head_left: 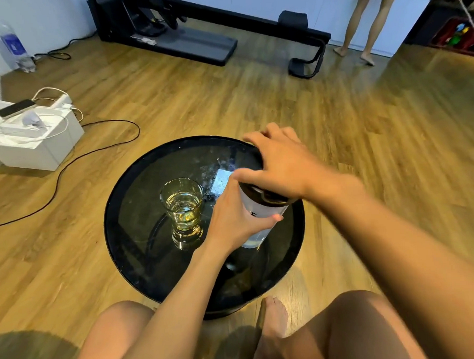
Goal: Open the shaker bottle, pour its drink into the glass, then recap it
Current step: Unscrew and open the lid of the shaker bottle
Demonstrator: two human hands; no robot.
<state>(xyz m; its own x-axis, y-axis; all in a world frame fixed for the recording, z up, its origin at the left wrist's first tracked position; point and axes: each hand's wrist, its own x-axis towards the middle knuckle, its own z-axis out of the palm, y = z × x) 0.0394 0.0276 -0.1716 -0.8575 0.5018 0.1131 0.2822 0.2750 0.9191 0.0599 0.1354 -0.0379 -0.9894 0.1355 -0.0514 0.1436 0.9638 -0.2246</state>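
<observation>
A white translucent shaker bottle (261, 218) stands upright on the round black glass table (141, 252), right of centre. My left hand (231, 214) wraps around its body. My right hand (278, 164) lies over the top, gripping the dark lid (268, 198), which sits on the bottle's mouth. To the left of the bottle, a clear glass (182, 205) stands on the table, partly filled with a pale yellow drink. The lid's upper side is hidden under my palm.
My bare knees and a foot (273, 320) are at the table's near edge. A white box (27, 135) with a phone and cables sits on the wooden floor at left. A black exercise machine (198, 33) and another person's legs (365, 27) are far back.
</observation>
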